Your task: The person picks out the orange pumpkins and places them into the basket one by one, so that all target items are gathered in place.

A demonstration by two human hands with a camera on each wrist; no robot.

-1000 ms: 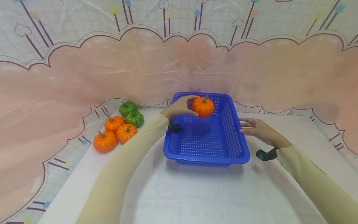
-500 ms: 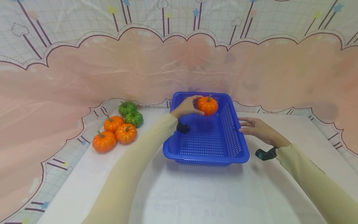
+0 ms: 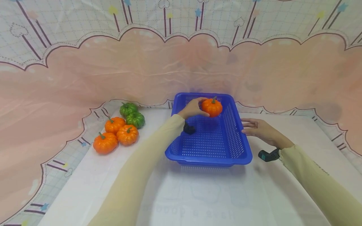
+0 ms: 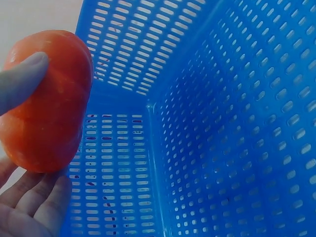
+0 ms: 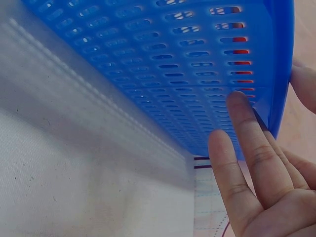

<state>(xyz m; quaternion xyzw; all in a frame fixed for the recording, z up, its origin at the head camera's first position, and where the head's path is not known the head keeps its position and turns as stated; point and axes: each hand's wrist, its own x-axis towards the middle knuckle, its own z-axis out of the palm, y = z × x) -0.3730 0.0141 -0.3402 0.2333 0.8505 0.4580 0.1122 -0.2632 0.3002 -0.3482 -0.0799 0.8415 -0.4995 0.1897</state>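
Note:
A small orange pumpkin with a green stem is held by my left hand over the far part of the blue plastic basket. In the left wrist view, the thumb lies across the pumpkin's side and the other fingers are beneath it. My right hand is at the basket's right rim. From the right wrist view, the thumb overlaps the rim's edge and the fingers reach along under it, against the slotted outer wall.
To the left on the white-covered table sit several more small pumpkins: orange ones in front and green ones behind. A patterned cloth rises as a backdrop behind the basket.
My left hand has moved right with the orange pumpkin, deeper over the basket. The right hand stays at the rim, and the basket has hardly moved.

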